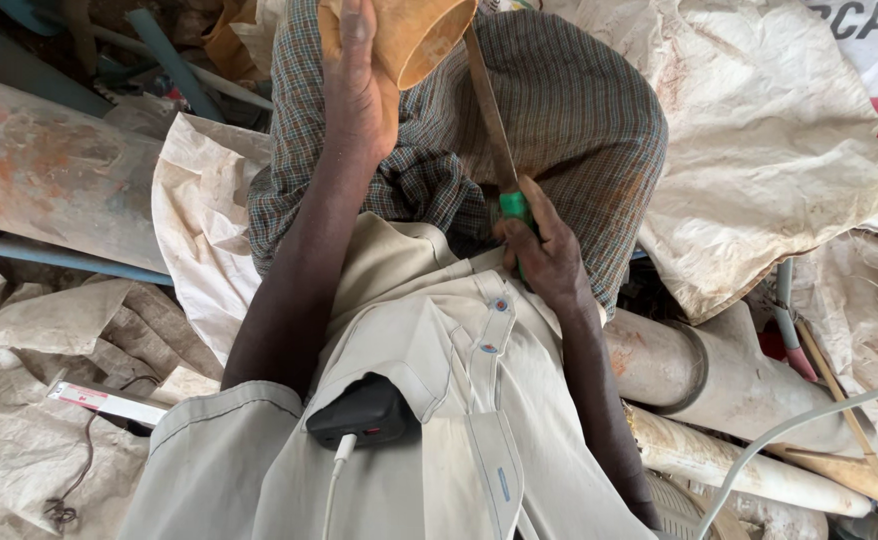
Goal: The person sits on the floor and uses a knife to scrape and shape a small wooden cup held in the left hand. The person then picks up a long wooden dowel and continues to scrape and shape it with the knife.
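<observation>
Head view: one person, seated, seen from above, two bare hands.
Pipe pieces in hand: one orange-tan pipe piece (414, 35), at the top edge above the checked lap.
Its look: round, hollow, open mouth facing down-right, dusty, smooth wall.
Left hand (359, 90): fingers wrapped about the pipe piece's left wall.
Right hand (544, 250): closed round one green handle (514, 207).
Blade (489, 110): one, long, rusty brown, its far end touching the pipe piece's rim.
Around: two pale pipes (719, 375) at right, several worn sacks (769, 130).
</observation>
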